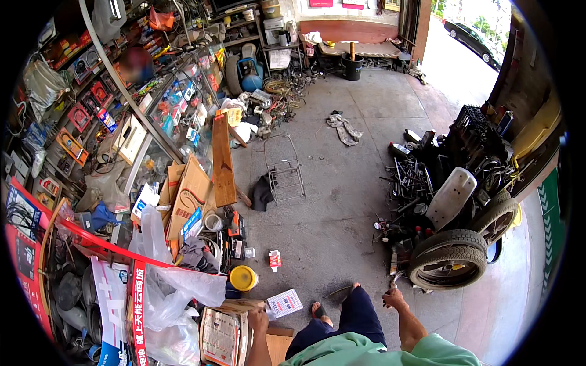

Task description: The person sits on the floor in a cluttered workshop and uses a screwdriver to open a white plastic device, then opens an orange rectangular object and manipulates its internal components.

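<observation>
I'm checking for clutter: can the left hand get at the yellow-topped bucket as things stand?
Probably yes: the yellow-topped bucket stands just ahead of the left hand, and nothing appears to cover its top.

I can't see the fingers of my left hand [258, 318] well enough to tell what they grip. The piece at the fingertips of my right hand [394, 299] is too small to name, and I can't tell if it is held. The lower edge cuts off my shirt [357, 350] and the carton [221, 337]. A patch [135, 64] by the shelves is blurred; the doorway hides the car's [471, 41] far end.
</observation>
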